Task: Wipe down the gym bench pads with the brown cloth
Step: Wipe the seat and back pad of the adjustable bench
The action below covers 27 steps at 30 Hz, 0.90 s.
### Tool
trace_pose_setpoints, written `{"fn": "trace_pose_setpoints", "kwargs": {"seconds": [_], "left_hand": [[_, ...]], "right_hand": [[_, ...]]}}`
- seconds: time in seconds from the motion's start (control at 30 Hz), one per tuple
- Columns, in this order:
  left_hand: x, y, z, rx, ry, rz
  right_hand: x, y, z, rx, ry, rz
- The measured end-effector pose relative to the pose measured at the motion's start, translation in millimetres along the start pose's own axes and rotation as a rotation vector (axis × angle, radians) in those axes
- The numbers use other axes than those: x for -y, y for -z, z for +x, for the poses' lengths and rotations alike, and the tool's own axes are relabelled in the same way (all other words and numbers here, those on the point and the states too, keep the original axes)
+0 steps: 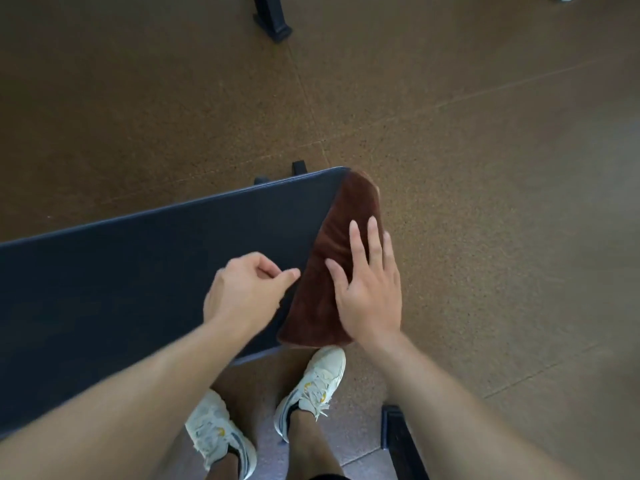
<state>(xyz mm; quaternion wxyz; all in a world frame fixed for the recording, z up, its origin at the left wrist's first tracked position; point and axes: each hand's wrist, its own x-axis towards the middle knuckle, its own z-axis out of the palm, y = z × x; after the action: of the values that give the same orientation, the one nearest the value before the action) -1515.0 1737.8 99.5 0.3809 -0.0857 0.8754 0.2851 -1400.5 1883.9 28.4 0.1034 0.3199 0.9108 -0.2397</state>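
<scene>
A dark navy bench pad (pixel 149 265) runs from the left edge toward the centre of the head view. The brown cloth (pixel 337 237) lies spread over the pad's right end. My right hand (pixel 369 292) lies flat on the cloth with fingers straight and spread, pressing it onto the pad. My left hand (pixel 246 289) hovers just left of the cloth's edge over the pad, fingers loosely curled with thumb and forefinger close together; it holds nothing that I can see.
Brown speckled rubber flooring (pixel 485 168) surrounds the bench. My two white sneakers (pixel 311 386) stand at the pad's near edge. A black equipment foot (pixel 273 19) sits at the top, and another black frame piece (pixel 398 441) lies at the bottom right.
</scene>
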Motion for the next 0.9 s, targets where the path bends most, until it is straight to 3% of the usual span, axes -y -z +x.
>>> {"fn": "trace_pose_setpoints", "kwargs": {"seconds": [0.07,0.17,0.23,0.5,0.63,0.77,0.9], "left_hand": [[-13.3,6.5,21.7,0.048,0.034,0.088],[-21.8,8.6,44.9,0.177,0.119,0.082],[-22.1,12.8,54.3,0.238,0.167,0.002],[-29.2,16.1,65.8,0.326,0.266,-0.076],[-29.4,16.4,67.2,0.332,0.288,-0.064],[-30.3,16.7,67.7,0.336,0.303,-0.047],[-33.2,18.9,67.8,0.356,0.316,-0.072]], "right_hand": [[1.3,-10.5,-32.9,-0.097,-0.152,0.031],[-6.0,-15.2,-71.8,-0.04,-0.369,0.153],[-13.9,-9.4,-62.3,-0.004,-0.391,0.196],[31.0,27.0,102.5,-0.017,-0.176,0.223],[77.1,12.0,152.9,-0.137,0.182,-0.014],[69.5,8.1,130.1,-0.151,0.359,-0.11],[16.7,5.5,29.0,-0.137,0.192,-0.077]]}}
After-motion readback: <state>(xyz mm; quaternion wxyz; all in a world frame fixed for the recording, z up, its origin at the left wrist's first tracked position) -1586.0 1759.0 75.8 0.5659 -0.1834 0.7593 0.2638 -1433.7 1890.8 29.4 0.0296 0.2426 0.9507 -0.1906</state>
